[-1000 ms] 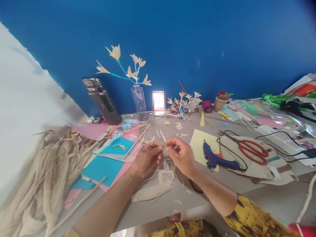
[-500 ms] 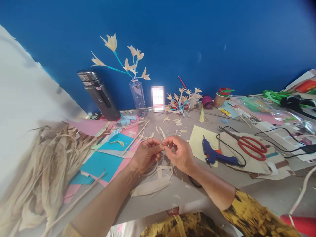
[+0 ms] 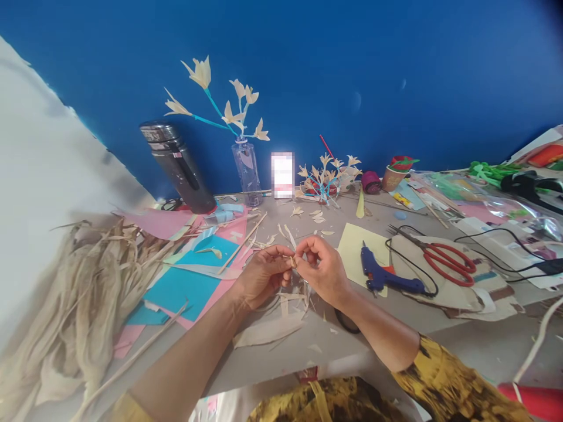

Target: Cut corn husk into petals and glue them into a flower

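Observation:
My left hand and my right hand meet over the middle of the table, thumbs and fingertips pinched together. Between them is a small pale piece of dried husk, mostly covered by the fingers. Both hands are closed on it. Under the hands lie husk scraps, with a broad flat husk strip nearer to me. Small cut petal-shaped pieces are scattered just beyond. Finished husk flowers on blue stems stand in a clear bottle, and a cluster of smaller husk flowers sits by the wall.
On the left are a heap of dried husks, blue paper and a dark flask. To the right lie a blue glue gun on yellow paper, red-handled scissors and a power strip. A blurred bright screen stands centre back.
My right hand has shifted slightly and its fingers have turned a little around the husk piece. The left hand stays nearly in place. The view has moved slightly.

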{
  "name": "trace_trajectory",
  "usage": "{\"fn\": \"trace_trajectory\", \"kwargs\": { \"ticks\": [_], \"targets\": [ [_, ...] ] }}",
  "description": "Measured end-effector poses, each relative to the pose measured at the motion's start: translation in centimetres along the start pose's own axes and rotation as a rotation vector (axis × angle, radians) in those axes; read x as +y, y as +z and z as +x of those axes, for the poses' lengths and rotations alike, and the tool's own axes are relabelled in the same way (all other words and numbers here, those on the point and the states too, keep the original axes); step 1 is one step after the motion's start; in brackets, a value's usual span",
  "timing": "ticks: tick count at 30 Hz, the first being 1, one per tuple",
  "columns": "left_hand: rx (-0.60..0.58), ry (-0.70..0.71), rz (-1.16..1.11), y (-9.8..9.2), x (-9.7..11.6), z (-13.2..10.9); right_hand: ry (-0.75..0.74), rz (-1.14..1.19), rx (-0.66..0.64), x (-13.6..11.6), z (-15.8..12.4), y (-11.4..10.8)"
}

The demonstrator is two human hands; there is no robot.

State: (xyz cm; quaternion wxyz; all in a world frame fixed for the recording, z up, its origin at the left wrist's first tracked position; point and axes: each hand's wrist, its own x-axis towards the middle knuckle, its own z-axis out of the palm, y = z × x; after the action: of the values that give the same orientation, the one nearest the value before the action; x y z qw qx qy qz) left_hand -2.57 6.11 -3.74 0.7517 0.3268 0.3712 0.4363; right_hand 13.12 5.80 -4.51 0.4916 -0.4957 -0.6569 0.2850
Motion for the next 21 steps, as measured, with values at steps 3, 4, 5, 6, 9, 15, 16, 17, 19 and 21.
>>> {"fn": "trace_trajectory", "kwargs": {
  "ticks": [3,4,5,6,9,15,16,17,19,21],
  "targets": [
    [0.001,0.006,-0.016,-0.1,-0.1,0.1,-0.011,0.011,0.004,-0.1,0.0,0.0],
    [0.008,0.014,-0.019,-0.1,-0.2,0.1,-0.021,0.014,0.006,-0.1,0.0,0.0],
    [0.018,0.025,-0.019,-0.2,-0.3,0.2,-0.032,0.013,0.009,-0.1,0.0,0.0],
    [0.032,0.038,-0.015,-0.3,-0.3,0.2,-0.046,0.007,0.010,-0.1,0.0,0.1],
    [0.067,0.079,0.016,-0.4,-0.5,0.3,-0.101,-0.047,0.004,0.1,-0.1,0.2],
    [0.102,0.129,0.094,-0.4,-0.8,0.5,-0.275,-0.239,0.042,0.8,-0.3,0.3],
    [0.097,0.132,0.106,-0.4,-0.8,0.5,-0.283,-0.256,0.050,0.9,-0.3,0.3],
    [0.087,0.133,0.115,-0.4,-0.8,0.5,-0.281,-0.265,0.058,0.9,-0.3,0.4],
    [0.061,0.132,0.123,-0.5,-0.8,0.4,-0.258,-0.265,0.069,0.9,-0.3,0.4],
    [0.042,0.136,0.131,-0.4,-0.6,0.3,-0.229,-0.256,0.077,0.9,-0.2,0.3]
  ]
}}
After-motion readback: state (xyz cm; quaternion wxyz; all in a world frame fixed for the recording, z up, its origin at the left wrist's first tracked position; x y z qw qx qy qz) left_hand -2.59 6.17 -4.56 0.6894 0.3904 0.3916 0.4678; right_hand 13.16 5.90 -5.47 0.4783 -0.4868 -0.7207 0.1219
